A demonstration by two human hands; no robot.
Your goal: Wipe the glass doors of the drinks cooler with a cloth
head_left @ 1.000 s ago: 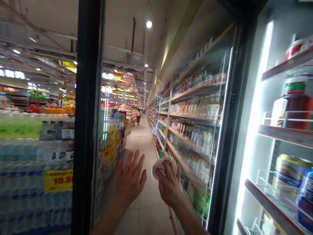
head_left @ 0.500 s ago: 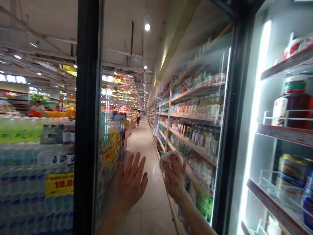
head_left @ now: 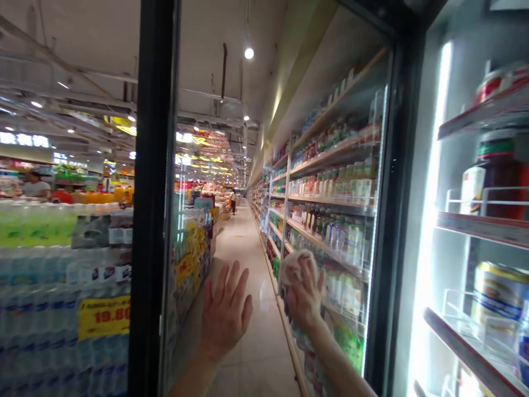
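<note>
A glass door (head_left: 256,231) with a black frame (head_left: 155,165) stands open in front of me. My left hand (head_left: 225,311) is raised at the pane, fingers stretched and spread, nothing in it. Whether its palm touches the glass I cannot tell. To the right of it, my right hand (head_left: 308,298) presses a crumpled whitish cloth (head_left: 298,262) against the pane. Part of the cloth lies hidden under the fingers and palm.
On the right, a lit fridge (head_left: 425,220) holds bottles and a blue-and-gold can (head_left: 498,292) on its shelves. Stacked water bottles (head_left: 41,309) with a yellow price sign (head_left: 103,317) stand at left. Beyond the glass runs an aisle (head_left: 237,237), with a distant person (head_left: 233,201).
My right hand has slid the cloth a little to the right and slightly up across the glass. My left hand stays spread in nearly the same place. The view has shifted slightly.
</note>
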